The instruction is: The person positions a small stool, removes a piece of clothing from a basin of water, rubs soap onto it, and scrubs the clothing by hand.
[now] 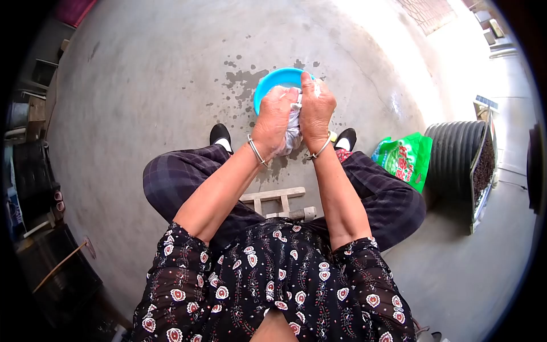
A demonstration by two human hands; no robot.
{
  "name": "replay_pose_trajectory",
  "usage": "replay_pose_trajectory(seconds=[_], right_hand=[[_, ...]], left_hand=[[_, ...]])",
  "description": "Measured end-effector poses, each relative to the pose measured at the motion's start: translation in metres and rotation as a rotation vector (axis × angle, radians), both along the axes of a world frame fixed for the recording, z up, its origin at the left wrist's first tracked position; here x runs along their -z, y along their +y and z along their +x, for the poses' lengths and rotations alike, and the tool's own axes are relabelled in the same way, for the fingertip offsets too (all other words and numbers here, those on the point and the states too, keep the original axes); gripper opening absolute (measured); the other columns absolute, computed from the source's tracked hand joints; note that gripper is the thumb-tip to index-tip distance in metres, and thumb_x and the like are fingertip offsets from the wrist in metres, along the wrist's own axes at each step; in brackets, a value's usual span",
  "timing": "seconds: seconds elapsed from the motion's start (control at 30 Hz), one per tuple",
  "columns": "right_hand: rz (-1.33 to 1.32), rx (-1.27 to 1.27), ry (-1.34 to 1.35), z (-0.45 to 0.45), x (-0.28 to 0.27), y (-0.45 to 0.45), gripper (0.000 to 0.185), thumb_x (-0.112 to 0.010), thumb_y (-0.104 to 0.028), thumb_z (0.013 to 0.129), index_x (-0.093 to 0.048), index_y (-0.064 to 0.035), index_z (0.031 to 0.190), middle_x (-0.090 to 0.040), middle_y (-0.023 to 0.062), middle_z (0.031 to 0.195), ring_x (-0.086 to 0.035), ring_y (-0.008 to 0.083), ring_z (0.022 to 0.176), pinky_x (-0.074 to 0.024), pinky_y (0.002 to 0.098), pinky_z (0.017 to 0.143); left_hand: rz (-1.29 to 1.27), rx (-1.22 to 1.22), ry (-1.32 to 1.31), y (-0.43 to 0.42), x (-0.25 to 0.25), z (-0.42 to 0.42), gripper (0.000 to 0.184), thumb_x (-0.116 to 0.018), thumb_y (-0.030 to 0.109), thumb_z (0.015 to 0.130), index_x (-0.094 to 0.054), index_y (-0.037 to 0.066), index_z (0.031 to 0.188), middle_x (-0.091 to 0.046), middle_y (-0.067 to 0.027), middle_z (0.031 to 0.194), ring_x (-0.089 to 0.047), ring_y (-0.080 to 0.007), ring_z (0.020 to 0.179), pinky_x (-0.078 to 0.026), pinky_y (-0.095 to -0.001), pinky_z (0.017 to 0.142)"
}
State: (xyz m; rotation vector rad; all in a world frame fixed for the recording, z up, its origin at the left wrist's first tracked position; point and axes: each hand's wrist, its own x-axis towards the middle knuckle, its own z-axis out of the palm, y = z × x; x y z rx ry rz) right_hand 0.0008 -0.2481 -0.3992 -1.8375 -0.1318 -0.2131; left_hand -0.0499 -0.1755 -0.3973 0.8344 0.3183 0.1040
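A wet, whitish cloth (294, 130) is bunched between my two hands, part of it hanging below them. My left hand (274, 117) is closed on its left side. On the other side my right hand (317, 108) grips the same cloth, thumb pointing up, with a bit of white suds on the skin. Under and beyond the hands sits a round blue basin (279, 75) on the floor; the hands cover much of it, so its contents are hidden.
Wet splashes (245, 82) mark the concrete floor around the basin. A green detergent bag (405, 159) lies to the right, beside a black ribbed cylinder (456, 154). A wooden stool frame (276, 196) shows between my legs. Dark furniture (34, 176) lines the left edge.
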Motion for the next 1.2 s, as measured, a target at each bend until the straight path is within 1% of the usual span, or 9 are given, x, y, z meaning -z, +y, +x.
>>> replay_pose_trajectory(seconds=[0.1, 0.2, 0.43, 0.57, 0.77, 0.87, 0.93, 1.03, 1.2], right_hand=[[0.517, -0.111, 0.484, 0.023, 0.012, -0.026, 0.035, -0.054, -0.033, 0.089, -0.049, -0.0062, 0.067, -0.048, -0.0015, 0.060, -0.039, 0.0072, 0.053, -0.0359, 0.0257, 0.048], [0.453, -0.273, 0.671, 0.011, -0.011, -0.037, 0.023, -0.061, -0.029, 0.086, -0.055, -0.0064, 0.082, -0.056, 0.0005, 0.076, -0.051, 0.0073, 0.063, -0.0409, 0.0224, 0.053], [0.627, -0.378, 0.441, 0.020, -0.039, -0.048, 0.013, -0.066, -0.010, 0.080, -0.056, -0.0028, 0.084, -0.060, 0.0038, 0.078, -0.057, 0.0093, 0.068, -0.0466, 0.0227, 0.060], [0.666, -0.322, 0.419, 0.028, -0.046, -0.056, 0.012, -0.064, -0.009, 0.081, -0.056, -0.0005, 0.086, -0.060, 0.0053, 0.077, -0.058, 0.0113, 0.067, -0.0481, 0.0242, 0.061], [0.715, -0.232, 0.390, 0.005, -0.042, -0.062, 0.017, -0.062, -0.014, 0.084, -0.054, -0.0013, 0.091, -0.059, 0.0042, 0.083, -0.056, 0.0094, 0.073, -0.0468, 0.0226, 0.066], [0.211, -0.149, 0.032, -0.050, -0.037, -0.024, 0.020, -0.064, -0.015, 0.083, -0.054, -0.0015, 0.094, -0.059, 0.0052, 0.084, -0.055, 0.0095, 0.073, -0.0448, 0.0214, 0.066], [-0.280, -0.043, -0.509, -0.058, -0.014, -0.003, 0.025, -0.067, -0.019, 0.080, -0.052, -0.0009, 0.089, -0.059, 0.0089, 0.075, -0.057, 0.0156, 0.066, -0.0457, 0.0262, 0.059], [-0.132, -0.041, 0.122, -0.018, -0.023, -0.008, 0.030, -0.067, -0.025, 0.079, -0.050, -0.0018, 0.088, -0.058, 0.0118, 0.072, -0.058, 0.0221, 0.060, -0.0467, 0.0316, 0.056], [-0.237, 0.052, -0.429, -0.057, -0.010, 0.025, 0.025, -0.062, -0.023, 0.082, -0.051, -0.0005, 0.080, -0.057, 0.0147, 0.063, -0.057, 0.0256, 0.051, -0.0431, 0.0343, 0.045]], left_hand=[[-0.188, 0.101, -0.039, 0.010, -0.002, 0.005, 0.021, -0.049, 0.022, 0.092, -0.055, 0.002, 0.089, -0.059, -0.0041, 0.084, -0.058, -0.0104, 0.075, -0.049, -0.0263, 0.067], [-0.324, 0.153, -0.014, 0.024, -0.009, 0.009, 0.025, -0.050, 0.023, 0.091, -0.055, -0.002, 0.092, -0.061, -0.0086, 0.087, -0.060, -0.0143, 0.078, -0.051, -0.0295, 0.072], [-0.130, 0.586, -0.005, 0.039, -0.014, 0.004, 0.038, -0.067, 0.022, 0.078, -0.056, -0.002, 0.105, -0.062, -0.0091, 0.098, -0.059, -0.0132, 0.083, -0.046, -0.0270, 0.080], [0.272, 0.892, 0.060, 0.047, 0.008, 0.006, 0.048, -0.072, 0.015, 0.068, -0.056, -0.001, 0.111, -0.061, -0.0076, 0.103, -0.058, -0.0134, 0.091, -0.042, -0.0265, 0.086], [-0.269, 0.432, -0.126, 0.031, 0.010, 0.008, 0.037, -0.062, 0.024, 0.084, -0.054, 0.002, 0.112, -0.060, -0.0064, 0.107, -0.058, -0.0127, 0.092, -0.045, -0.0279, 0.086], [-0.406, 0.218, -0.139, 0.013, 0.013, 0.012, 0.024, -0.048, 0.028, 0.092, -0.056, 0.006, 0.099, -0.060, -0.0039, 0.093, -0.059, -0.0120, 0.085, -0.050, -0.0255, 0.075], [-0.231, 0.169, -0.100, 0.009, 0.022, 0.007, 0.026, -0.048, 0.032, 0.092, -0.056, 0.007, 0.096, -0.058, -0.0008, 0.089, -0.056, -0.0089, 0.081, -0.049, -0.0227, 0.070], [-0.028, -0.009, 0.004, -0.016, 0.002, 0.001, 0.030, -0.049, 0.036, 0.091, -0.058, 0.009, 0.097, -0.059, 0.0004, 0.089, -0.055, -0.0070, 0.076, -0.046, -0.0225, 0.065], [-0.168, 0.061, 0.033, 0.026, 0.025, 0.006, 0.031, -0.051, 0.040, 0.090, -0.058, 0.010, 0.087, -0.055, 0.0026, 0.079, -0.052, -0.0056, 0.072, -0.044, -0.0218, 0.059]])
